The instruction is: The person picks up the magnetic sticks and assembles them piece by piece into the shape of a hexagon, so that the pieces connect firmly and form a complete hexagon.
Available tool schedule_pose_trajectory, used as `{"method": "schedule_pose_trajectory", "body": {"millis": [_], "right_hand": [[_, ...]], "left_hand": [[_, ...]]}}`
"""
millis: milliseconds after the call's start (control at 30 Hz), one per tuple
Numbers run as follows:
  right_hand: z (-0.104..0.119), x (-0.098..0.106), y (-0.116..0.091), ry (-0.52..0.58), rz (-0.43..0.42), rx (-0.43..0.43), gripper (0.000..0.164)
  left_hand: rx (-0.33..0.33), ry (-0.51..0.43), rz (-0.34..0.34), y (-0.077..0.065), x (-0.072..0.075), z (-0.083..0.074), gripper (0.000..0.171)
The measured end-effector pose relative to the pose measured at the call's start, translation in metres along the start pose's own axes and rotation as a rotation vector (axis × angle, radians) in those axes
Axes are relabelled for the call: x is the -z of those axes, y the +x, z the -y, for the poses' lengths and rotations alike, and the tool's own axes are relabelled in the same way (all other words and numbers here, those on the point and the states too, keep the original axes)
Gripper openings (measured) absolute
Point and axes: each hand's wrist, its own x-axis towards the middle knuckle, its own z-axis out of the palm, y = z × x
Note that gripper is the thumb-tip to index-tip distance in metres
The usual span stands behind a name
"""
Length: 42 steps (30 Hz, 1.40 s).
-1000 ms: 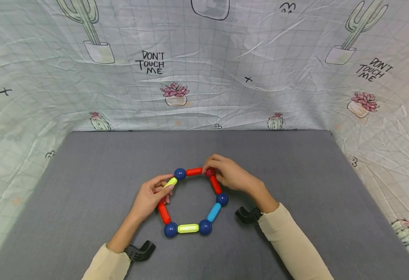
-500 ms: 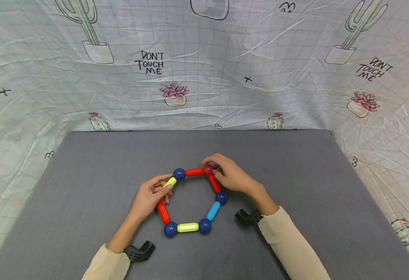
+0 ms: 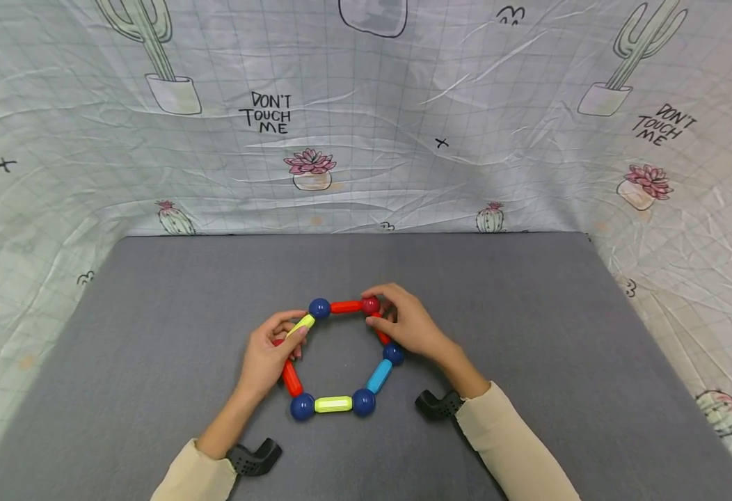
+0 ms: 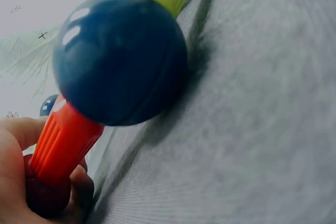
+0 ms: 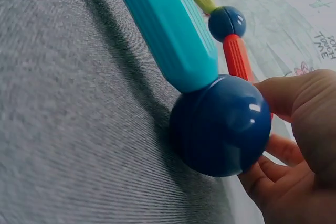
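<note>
A closed ring of magnetic rods and balls lies on the grey table. My left hand (image 3: 267,353) pinches the yellow-green rod (image 3: 300,325) at the ring's upper left, its fingers partly covering a red ball (image 4: 48,198). My right hand (image 3: 411,323) has its forefinger and thumb about the red ball (image 3: 371,305) at the upper right, the thumb crossing the red rod (image 3: 382,338) below it. Between the hands, a red rod (image 3: 346,307) joins that ball to a blue ball (image 3: 319,309). A blue ball (image 5: 220,125) and light-blue rod (image 5: 165,30) fill the right wrist view.
The ring's near side has two blue balls, left (image 3: 302,407) and right (image 3: 363,402), with a yellow-green rod (image 3: 333,404) between them. The grey table (image 3: 504,299) ends at a cloth backdrop (image 3: 366,188) printed with cacti. Each wrist wears a black camera mount (image 3: 438,405).
My right hand's fingers have shifted on the red ball, and the thumb now shows across the red rod below it. The ring has moved slightly left. My left hand keeps its hold.
</note>
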Motion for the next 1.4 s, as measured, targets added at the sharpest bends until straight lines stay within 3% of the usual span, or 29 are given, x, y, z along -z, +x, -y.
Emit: {"method": "schedule_pose_trajectory", "body": {"millis": [300,533,900,1100,1233,1400], "right_hand": [[0.001,-0.005,-0.002,0.001,-0.054,-0.011,0.036],[0.002,-0.007,-0.002,-0.003,-0.077,-0.008,0.034],[-0.001,-0.009,-0.003,-0.01,-0.07,0.007,0.033],[-0.001,-0.007,-0.004,-0.031,-0.053,0.014,0.033],[0.001,0.002,-0.013,-0.087,-0.014,0.014,0.031],[0.007,0.013,-0.034,-0.146,0.08,0.022,0.028]], "left_hand": [[-0.048,0.105,-0.125,-0.005,-0.013,-0.006,0.021],[-0.098,0.223,-0.224,-0.005,-0.017,0.022,0.022],[-0.118,0.319,-0.257,-0.008,-0.026,0.03,0.026],[-0.097,0.453,-0.194,-0.007,-0.02,0.026,0.032],[-0.123,0.545,-0.074,-0.004,-0.005,0.018,0.032],[-0.229,0.62,0.094,0.001,0.013,0.015,0.024]]}}
